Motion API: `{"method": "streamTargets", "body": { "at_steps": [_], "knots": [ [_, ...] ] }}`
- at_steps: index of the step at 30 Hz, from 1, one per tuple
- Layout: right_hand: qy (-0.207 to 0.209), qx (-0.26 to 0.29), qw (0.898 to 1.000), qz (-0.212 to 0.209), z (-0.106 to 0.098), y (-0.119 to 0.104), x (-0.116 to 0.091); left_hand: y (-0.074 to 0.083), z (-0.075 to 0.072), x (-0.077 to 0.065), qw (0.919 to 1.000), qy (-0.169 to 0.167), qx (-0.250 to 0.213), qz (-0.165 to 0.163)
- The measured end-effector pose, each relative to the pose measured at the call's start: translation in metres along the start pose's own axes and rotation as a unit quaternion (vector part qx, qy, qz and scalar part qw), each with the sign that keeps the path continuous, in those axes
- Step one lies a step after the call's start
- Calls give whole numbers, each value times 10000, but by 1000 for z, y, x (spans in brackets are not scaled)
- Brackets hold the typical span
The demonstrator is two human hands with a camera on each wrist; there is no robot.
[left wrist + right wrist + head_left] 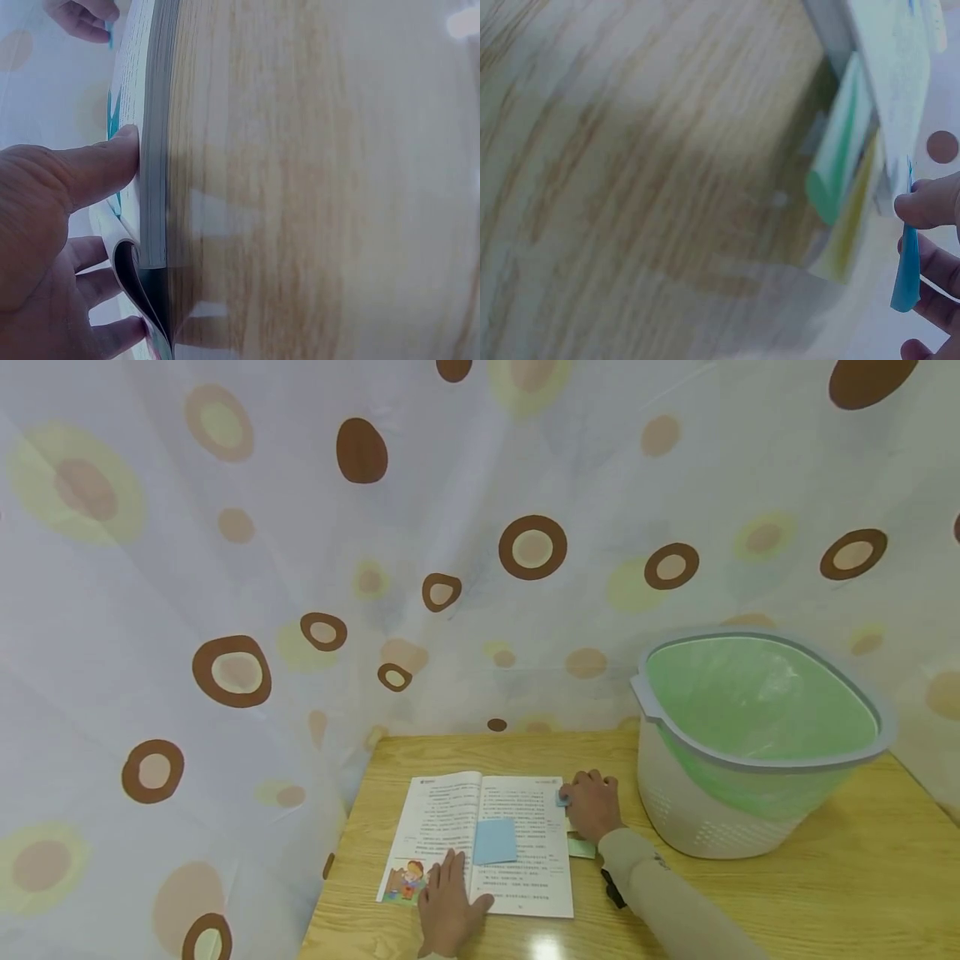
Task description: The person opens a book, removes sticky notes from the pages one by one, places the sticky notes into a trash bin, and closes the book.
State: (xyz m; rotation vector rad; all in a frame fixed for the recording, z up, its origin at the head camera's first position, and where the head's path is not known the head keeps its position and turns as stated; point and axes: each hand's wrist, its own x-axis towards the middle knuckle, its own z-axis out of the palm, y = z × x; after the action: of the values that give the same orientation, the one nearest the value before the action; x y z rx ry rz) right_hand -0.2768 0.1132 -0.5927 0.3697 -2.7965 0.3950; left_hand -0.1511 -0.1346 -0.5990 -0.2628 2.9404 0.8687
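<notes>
An open book [525,889] lies on the wooden table, with printed text on both pages and a coloured picture at the lower left. My left hand [448,906] rests on its lower middle, fingers straight and spread; in the left wrist view the thumb [105,165] presses the page near the book's edge. At the upper right page edge, my right hand [592,806] pinches a small blue sticky note [906,274] between thumb and fingers. A green sticky note [838,157] and a yellow sticky note [853,225] stick out from the same edge. A blue sticky pad [496,841] lies on the right page.
A large white and green plastic basket [765,766] with a grey rim stands to the right of the book. Behind the table [862,877] hangs a pale curtain [465,468] with brown and yellow dots. A black strap [612,889] shows at the right wrist.
</notes>
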Motion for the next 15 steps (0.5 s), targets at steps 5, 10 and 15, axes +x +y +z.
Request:
{"method": "streamTargets", "body": {
  "at_steps": [5,10,15],
  "knots": [
    [212,664,9976,-51,-21,-6,-1,0,3,0,10000,6,19,18],
    [836,916,9907,-559,-55,-24,0,-1,3,-1,10000,23,-46,74],
    [1659,1314,9669,-1427,-104,-39,-1,-1,3,-1,9999,54,-3,85]
  ]
}}
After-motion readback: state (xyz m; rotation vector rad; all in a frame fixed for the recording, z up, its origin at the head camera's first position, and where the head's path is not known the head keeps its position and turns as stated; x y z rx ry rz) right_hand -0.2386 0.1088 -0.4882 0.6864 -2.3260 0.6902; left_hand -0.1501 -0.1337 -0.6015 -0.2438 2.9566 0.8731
